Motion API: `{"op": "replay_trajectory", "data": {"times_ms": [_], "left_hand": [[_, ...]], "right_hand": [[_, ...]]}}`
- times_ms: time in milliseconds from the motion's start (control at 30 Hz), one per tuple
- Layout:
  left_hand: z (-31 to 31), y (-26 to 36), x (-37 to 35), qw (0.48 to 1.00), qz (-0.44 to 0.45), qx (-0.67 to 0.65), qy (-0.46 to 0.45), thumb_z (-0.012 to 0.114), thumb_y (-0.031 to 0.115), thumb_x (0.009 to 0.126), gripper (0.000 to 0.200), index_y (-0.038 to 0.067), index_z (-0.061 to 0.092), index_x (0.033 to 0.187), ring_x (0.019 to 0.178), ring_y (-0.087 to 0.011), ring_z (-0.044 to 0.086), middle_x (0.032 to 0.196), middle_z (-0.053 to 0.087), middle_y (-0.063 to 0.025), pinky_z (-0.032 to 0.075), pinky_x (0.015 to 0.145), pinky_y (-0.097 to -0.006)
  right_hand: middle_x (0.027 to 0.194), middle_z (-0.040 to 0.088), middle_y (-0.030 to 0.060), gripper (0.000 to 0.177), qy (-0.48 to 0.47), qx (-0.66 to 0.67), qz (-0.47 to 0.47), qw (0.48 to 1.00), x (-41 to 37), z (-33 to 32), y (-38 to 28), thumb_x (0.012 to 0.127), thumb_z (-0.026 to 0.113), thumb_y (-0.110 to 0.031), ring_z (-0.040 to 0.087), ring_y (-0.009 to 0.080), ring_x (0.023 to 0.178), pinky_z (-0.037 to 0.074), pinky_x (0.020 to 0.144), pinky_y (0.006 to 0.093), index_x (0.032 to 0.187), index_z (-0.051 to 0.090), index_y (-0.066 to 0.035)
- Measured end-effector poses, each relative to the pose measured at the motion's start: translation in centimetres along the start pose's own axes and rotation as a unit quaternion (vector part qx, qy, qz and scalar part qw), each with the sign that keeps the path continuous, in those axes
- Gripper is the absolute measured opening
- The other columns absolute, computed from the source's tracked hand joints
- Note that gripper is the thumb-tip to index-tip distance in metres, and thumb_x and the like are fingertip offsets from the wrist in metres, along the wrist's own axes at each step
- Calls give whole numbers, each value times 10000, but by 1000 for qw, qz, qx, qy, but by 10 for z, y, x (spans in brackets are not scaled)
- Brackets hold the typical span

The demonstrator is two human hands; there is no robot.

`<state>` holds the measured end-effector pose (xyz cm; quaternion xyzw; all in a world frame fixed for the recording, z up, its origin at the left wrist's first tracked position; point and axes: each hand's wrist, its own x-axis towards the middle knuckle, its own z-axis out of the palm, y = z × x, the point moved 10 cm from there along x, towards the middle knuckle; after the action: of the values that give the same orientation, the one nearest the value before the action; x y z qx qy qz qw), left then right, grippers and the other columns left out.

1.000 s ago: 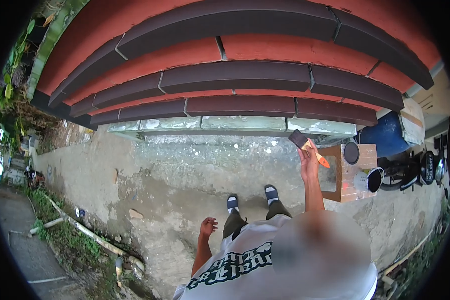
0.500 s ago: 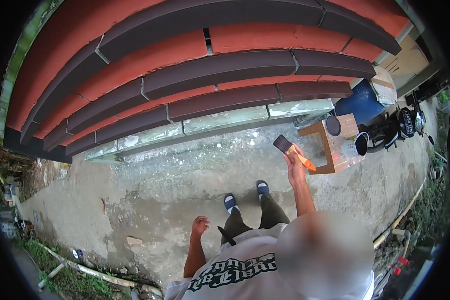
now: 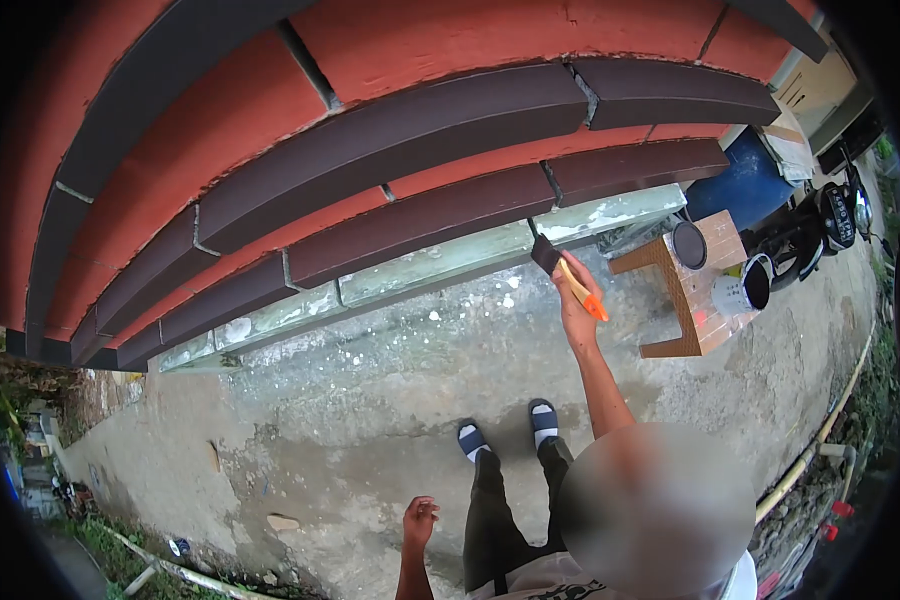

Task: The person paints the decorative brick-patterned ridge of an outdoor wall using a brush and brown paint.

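Note:
My right hand grips a paintbrush by its yellow and orange handle. The brush's dark bristles point up and left, close to the lower edge of the pale green, flaking ledge. Whether they touch it I cannot tell. Above this ledge run dark brown bands between red-orange strips. My left hand hangs low over the concrete, with bent fingers and nothing visible in it. A dark round lid and a white bucket with dark contents rest on a brown table.
A blue barrel stands behind the table at the right, beside a parked motorcycle. My sandalled feet are on the stained concrete floor. A long pipe runs along the right edge, near plants.
My right hand has carried the brush up and slightly left, towards the pale green ledge. My left hand has dropped lower in view. The camera view has shifted, with the wall bands looking nearer.

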<state>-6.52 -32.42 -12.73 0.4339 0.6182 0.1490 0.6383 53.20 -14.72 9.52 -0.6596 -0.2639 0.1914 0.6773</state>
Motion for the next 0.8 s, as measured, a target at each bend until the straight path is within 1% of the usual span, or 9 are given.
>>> {"op": "replay_trajectory", "data": {"times_ms": [100, 200, 233, 333, 367, 500, 600, 700, 800], "left_hand": [[14, -11, -4, 999, -28, 22, 13, 497, 61, 979, 176, 42, 606, 1117, 809, -133, 671, 896, 689, -88, 556, 659, -281], [30, -14, -3, 999, -16, 32, 27, 497, 51, 972, 185, 31, 599, 1125, 827, -138, 673, 901, 688, -89, 561, 662, -283], [34, -14, -3, 999, -12, 32, 35, 498, 52, 971, 186, 31, 598, 1126, 832, -139, 673, 902, 687, -89, 562, 665, -283], [47, -16, 3, 998, 0, 36, 55, 499, 55, 970, 189, 31, 595, 1131, 843, -142, 672, 907, 685, -89, 565, 673, -284], [49, -19, 4, 997, 1, 39, 59, 499, 55, 971, 188, 30, 593, 1132, 845, -142, 672, 910, 685, -90, 566, 674, -284], [60, -35, 1, 998, -12, 23, 64, 497, 56, 975, 193, 27, 588, 1142, 850, -144, 671, 914, 683, -92, 567, 678, -286], [68, -44, -2, 997, -19, 33, 72, 499, 60, 980, 193, 26, 588, 1148, 849, -145, 670, 916, 681, -92, 565, 676, -287], [78, -40, -5, 996, -1, 46, 78, 499, 67, 986, 189, 27, 586, 1149, 848, -144, 668, 920, 680, -93, 560, 680, -289], [83, -46, -3, 996, -24, 40, 71, 499, 75, 993, 185, 27, 582, 1151, 853, -142, 665, 925, 678, -93, 555, 686, -291]], "right_hand": [[1180, 678, 93, 370, 18, -4, -38, 999, 17, 7, 24, 976, 668, -183, 622, 139, 1067, 484, 935, 274, 1299, 631, -5], [1175, 679, 101, 350, 24, -56, -84, 995, 34, 11, 36, 967, 670, -149, 632, 148, 1062, 494, 908, 279, 1295, 640, -30], [1164, 686, 118, 293, 25, -51, -87, 995, 36, 13, 35, 950, 675, -121, 655, 183, 1061, 510, 891, 300, 1233, 683, -47], [1155, 691, 139, 232, 17, -119, -254, 960, 40, 26, 23, 933, 677, -81, 674, 224, 1040, 524, 877, 315, 1157, 718, -38], [1127, 701, 167, 189, 11, -91, -233, 968, 39, 28, 27, 899, 683, -8, 675, 273, 1054, 525, 887, 325, 1079, 736, -25], [1144, 697, 149, 248, -48, -120, -323, 937, 43, 51, 47, 845, 700, 51, 679, 267, 1020, 536, 862, 340, 1073, 745, -36], [1153, 682, 152, 312, -52, -139, -371, 917, 51, 54, 60, 798, 710, 72, 675, 291, 1000, 551, 821, 354, 1075, 748, -66], [1141, 679, 171, 284, 32, -151, -363, 919, 69, 21, 75, 817, 695, 70, 668, 290, 984, 543, 828, 361, 1074, 736, -44], [1140, 679, 185, 274, 114, -160, -366, 910, 70, -1, 82, 826, 697, 63, 666, 296, 996, 541, 832, 363, 1080, 732, -35]]}}
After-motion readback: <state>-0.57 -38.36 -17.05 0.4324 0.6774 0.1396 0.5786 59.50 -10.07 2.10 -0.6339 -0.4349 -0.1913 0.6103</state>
